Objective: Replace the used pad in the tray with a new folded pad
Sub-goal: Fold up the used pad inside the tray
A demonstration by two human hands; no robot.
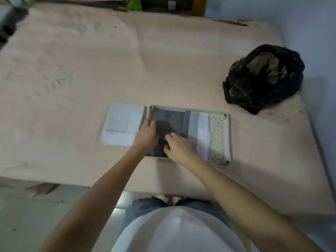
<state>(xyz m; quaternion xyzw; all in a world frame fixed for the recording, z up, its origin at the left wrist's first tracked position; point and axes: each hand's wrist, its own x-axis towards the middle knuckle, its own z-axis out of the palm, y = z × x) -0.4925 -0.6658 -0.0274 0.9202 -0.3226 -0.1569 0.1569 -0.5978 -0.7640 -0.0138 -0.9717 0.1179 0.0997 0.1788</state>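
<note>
A cream plastic tray point(228, 135) with a perforated floor lies near the front edge of the pink table. A dark grey pad point(169, 117) with a paler strip on its right side lies inside it, covering the left and middle. A white folded pad point(123, 122) sits flat on the table just left of the tray. My left hand point(146, 135) rests on the grey pad at the tray's left wall, fingers bent onto it. My right hand point(179, 147) lies on the pad near the tray's front edge, its fingers curled and pinching the material.
A black plastic bag point(263, 79), partly open, sits at the table's right side beyond the tray. The pink table surface point(72, 70) stretches far to the left and back. The table's front edge runs just below the tray; the right edge is close to the bag.
</note>
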